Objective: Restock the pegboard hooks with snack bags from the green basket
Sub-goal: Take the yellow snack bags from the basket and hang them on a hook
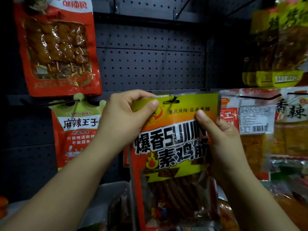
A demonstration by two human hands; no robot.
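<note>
An orange and yellow snack bag with black lettering and dark sticks showing through its lower window hangs in front of the grey pegboard. My left hand pinches its top left corner, thumb on the yellow header. My right hand grips its right edge, thumb on the front. A black hook tip sits at the hang slot in the bag's header. The green basket is not in view.
A red bag hangs at upper left, a red and green bag below it on a hook. Yellow bags hang at upper right, clear-labelled bags at right. Bare hooks stick out above. More packets lie on a shelf below.
</note>
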